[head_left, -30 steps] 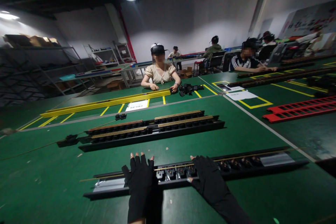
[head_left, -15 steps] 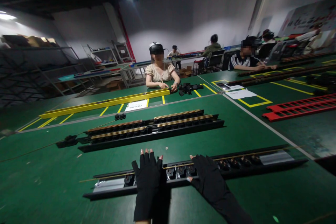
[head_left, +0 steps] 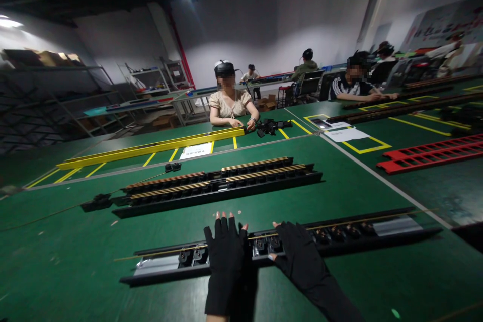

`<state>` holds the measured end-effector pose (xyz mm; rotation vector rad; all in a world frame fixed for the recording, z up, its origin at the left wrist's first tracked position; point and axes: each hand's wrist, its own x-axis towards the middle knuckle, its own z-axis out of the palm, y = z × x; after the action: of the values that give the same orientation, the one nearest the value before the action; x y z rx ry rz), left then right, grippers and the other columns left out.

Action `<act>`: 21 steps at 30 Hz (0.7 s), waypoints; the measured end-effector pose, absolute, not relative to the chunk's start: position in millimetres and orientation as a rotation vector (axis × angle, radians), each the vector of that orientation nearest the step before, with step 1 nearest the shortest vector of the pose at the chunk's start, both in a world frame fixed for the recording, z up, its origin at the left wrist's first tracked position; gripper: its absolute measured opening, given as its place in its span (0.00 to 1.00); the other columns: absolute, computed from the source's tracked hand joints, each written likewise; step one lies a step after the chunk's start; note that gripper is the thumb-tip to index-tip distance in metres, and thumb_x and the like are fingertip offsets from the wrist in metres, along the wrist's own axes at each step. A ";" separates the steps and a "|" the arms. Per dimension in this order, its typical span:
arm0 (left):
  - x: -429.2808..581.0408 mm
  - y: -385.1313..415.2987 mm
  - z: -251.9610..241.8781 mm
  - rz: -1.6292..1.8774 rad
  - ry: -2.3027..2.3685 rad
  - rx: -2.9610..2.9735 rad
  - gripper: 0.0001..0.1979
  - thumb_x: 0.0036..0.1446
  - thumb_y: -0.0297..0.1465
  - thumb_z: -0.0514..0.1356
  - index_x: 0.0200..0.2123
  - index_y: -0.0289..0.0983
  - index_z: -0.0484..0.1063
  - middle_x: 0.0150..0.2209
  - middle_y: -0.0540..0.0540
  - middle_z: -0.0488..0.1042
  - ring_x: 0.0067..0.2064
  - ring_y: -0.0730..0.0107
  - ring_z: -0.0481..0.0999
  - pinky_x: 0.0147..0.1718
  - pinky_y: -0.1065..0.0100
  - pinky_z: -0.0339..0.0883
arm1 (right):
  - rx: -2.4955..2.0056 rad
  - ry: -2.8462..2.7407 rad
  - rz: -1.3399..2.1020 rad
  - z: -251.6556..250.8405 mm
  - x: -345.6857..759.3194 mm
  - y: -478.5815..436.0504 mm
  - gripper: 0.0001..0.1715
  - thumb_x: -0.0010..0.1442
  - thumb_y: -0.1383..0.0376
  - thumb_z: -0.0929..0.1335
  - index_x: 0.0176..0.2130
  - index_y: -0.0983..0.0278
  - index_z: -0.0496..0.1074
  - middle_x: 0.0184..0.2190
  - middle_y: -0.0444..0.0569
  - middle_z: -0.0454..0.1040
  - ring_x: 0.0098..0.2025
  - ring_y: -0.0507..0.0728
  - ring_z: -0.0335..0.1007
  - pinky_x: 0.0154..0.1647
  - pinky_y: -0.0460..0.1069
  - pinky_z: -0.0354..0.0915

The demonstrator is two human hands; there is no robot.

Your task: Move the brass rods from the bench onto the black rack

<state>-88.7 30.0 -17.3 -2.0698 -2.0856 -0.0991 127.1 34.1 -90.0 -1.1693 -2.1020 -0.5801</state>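
Observation:
A long black channel-shaped rail [head_left: 171, 275] lies across the table in front of me. It holds a row of small black blocks [head_left: 184, 257] with metal parts, and a thin brass-coloured rod [head_left: 156, 253] runs along its far side. My left hand [head_left: 225, 256], in a black fingerless glove, lies over the middle of the rail with its fingers spread past the far edge. Just to its right, my gloved right hand [head_left: 300, 254] spans the rail, thumb at the near edge and index finger at the far edge. Its other fingers are hidden.
Two similar black rails with rods [head_left: 222, 186] lie beyond. A co-worker [head_left: 230, 103] sits across the green table behind a long yellow rail [head_left: 151, 149] and a pile of black parts [head_left: 269, 127]. Red ladder-like frames [head_left: 433, 153] lie at right; another person [head_left: 350, 85] sits farther back.
My left hand has shifted right along the rail, closer to my right hand, uncovering another black block on its left. My right hand and the rail have stayed in place.

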 end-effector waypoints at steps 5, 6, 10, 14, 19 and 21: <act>-84.7 30.7 -23.0 -0.219 -2.027 -2.123 0.22 0.68 0.39 0.50 0.62 0.44 0.67 0.62 0.37 0.69 0.67 0.44 0.60 0.60 0.35 0.55 | -1.164 -2.098 -0.569 -90.2 126.6 33.2 0.39 0.67 0.50 0.61 0.68 0.68 0.56 0.54 0.57 0.75 0.55 0.65 0.70 0.59 0.61 0.60; -84.8 31.0 -23.6 -0.232 -2.031 -2.120 0.22 0.68 0.39 0.50 0.62 0.44 0.67 0.62 0.37 0.69 0.67 0.44 0.60 0.60 0.35 0.55 | -1.161 -2.093 -0.571 -90.4 126.4 33.1 0.39 0.67 0.51 0.61 0.69 0.68 0.55 0.54 0.58 0.75 0.55 0.65 0.70 0.59 0.61 0.60; -83.1 31.7 -24.5 -0.249 -2.051 -2.115 0.21 0.68 0.39 0.50 0.61 0.44 0.68 0.64 0.38 0.66 0.68 0.43 0.58 0.60 0.34 0.54 | -1.157 -2.075 -0.601 -90.1 126.2 33.5 0.39 0.68 0.50 0.60 0.68 0.69 0.56 0.53 0.58 0.76 0.55 0.65 0.70 0.58 0.61 0.60; -74.5 31.3 -30.9 -0.295 -2.013 -2.142 0.23 0.68 0.40 0.50 0.62 0.40 0.66 0.66 0.36 0.62 0.69 0.45 0.56 0.62 0.35 0.53 | -1.144 -2.071 -0.634 -90.0 126.8 34.1 0.35 0.68 0.50 0.61 0.64 0.69 0.63 0.52 0.58 0.76 0.54 0.65 0.70 0.59 0.61 0.60; -67.9 28.9 -43.1 -0.320 -1.968 -2.192 0.27 0.68 0.44 0.51 0.63 0.37 0.64 0.66 0.35 0.62 0.68 0.47 0.59 0.63 0.39 0.55 | -1.171 -2.075 -0.614 -94.1 127.5 34.6 0.35 0.67 0.46 0.61 0.60 0.68 0.68 0.52 0.58 0.76 0.55 0.65 0.69 0.59 0.61 0.59; -67.5 28.2 -44.1 -0.319 -1.958 -2.186 0.26 0.68 0.43 0.51 0.63 0.37 0.65 0.65 0.34 0.62 0.68 0.46 0.58 0.62 0.38 0.55 | -1.176 -2.077 -0.602 -95.2 127.5 34.7 0.36 0.66 0.45 0.62 0.60 0.67 0.68 0.52 0.58 0.76 0.55 0.65 0.69 0.59 0.61 0.60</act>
<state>-67.5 28.2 -44.1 -2.1863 -1.9577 -0.3193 127.5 34.7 -95.2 -1.1762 -2.0769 -0.6016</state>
